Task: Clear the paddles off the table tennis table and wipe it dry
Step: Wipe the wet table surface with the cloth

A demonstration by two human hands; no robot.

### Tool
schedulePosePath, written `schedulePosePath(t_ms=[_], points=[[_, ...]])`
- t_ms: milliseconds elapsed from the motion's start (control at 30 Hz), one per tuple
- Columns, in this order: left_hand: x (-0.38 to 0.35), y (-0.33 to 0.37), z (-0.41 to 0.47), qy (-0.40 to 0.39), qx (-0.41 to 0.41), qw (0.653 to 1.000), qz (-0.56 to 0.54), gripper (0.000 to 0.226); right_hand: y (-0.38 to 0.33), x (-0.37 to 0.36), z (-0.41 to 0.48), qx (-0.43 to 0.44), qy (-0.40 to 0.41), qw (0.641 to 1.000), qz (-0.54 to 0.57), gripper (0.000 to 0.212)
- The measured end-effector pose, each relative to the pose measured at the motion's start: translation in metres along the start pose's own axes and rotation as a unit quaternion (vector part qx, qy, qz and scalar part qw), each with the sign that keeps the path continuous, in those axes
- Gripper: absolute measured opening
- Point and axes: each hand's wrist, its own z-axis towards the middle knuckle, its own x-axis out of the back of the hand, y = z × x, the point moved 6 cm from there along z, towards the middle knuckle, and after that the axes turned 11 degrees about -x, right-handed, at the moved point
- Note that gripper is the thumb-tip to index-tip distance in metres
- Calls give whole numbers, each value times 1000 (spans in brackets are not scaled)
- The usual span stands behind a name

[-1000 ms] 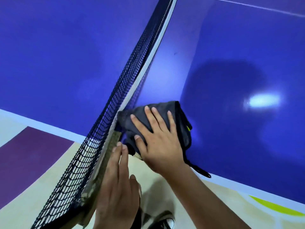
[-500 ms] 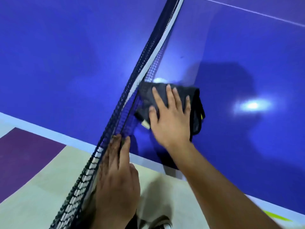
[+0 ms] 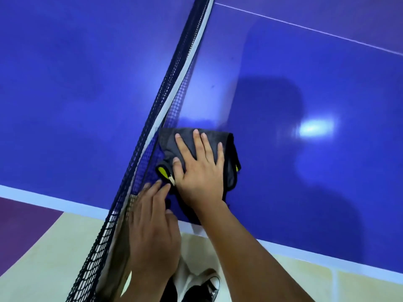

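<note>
So the dark grey cloth (image 3: 168,141) was sitting on the right-hand half of the table tennis table (image 3: 305,62), folded up and jammed right against the foot of the net (image 3: 171,83), close to the near side edge. The right hand (image 3: 200,171) was flat on top of it, fingers spread and pressing down, not pinching or bunching it at all. The left hand (image 3: 152,232) was just beside it and nearer the net, fingers fairly straight and lying against the mesh by the table edge, with the fingertips close to the cloth's yellow-green corner (whether it was actually pulling the net aside or just leaning there, I couldn't tell). What mattered for the next stroke, I'd guess, was that the net ran away from the person on a diagonal, up and to the right, and the cloth was at its near end. So the open surface lay ahead along the net and off to the right of the pressing hand, and a push forward along that line looked like the natural wipe. No paddles anywhere in view, so that part looked done on this stretch at least.
</note>
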Motion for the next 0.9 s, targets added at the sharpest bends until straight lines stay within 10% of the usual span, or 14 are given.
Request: schedulePosePath(t_ms=[567, 900], points=[[-51, 12, 81, 38, -45, 996, 73, 50, 18, 5, 197, -35, -19, 999, -28, 59], [-54, 7, 132, 9, -18, 998, 51, 55, 19, 4, 160, -2, -3, 999, -33, 60]])
